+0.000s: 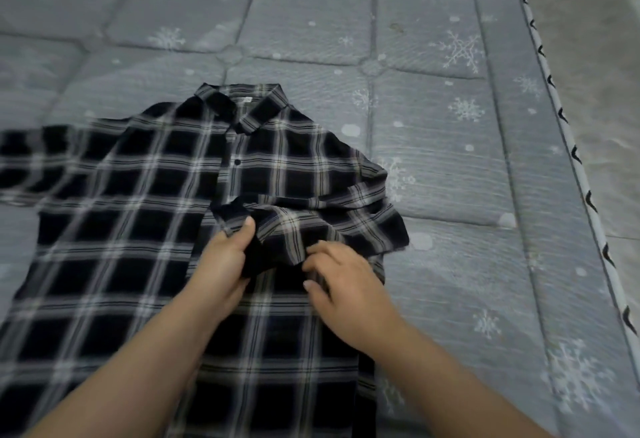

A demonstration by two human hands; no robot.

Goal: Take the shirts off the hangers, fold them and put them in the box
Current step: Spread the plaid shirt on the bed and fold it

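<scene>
**A:** From the head camera, which way does the shirt [145, 216] lie?

**B:** Front side up on the mattress [311, 22], with its collar [242, 105] pointing away from the person and the hem toward them. Its long axis runs from the near edge of the picture up toward the middle. One sleeve [38, 164] stretches out flat to the left, across that axis. The other sleeve [311, 226] is folded in over the chest, so it lies crosswise and bunched.

**B:** The cloth?

**A:** Thin woven fabric, black with a grid of white and grey stripes, plaid. It looks soft and drapes in loose wrinkles where the sleeve is gathered. A small dark button [237, 162] sits on the front placket below the collar.

**A:** And the hands?

**B:** The left hand [225, 264] pinches the folded sleeve's edge, thumb on top and fingers curled underneath. The right hand [343, 281] rests on the same sleeve just beside it, fingers bent down onto the fabric; it is blurred, so I cannot tell whether it grips or only presses.

**A:** The surface beneath?

**B:** A quilted grey-blue mattress, stitched into padded squares and printed with pale snowflakes and dots. A white piped border [568, 146] with dark chevron marks runs along its right edge.
</scene>
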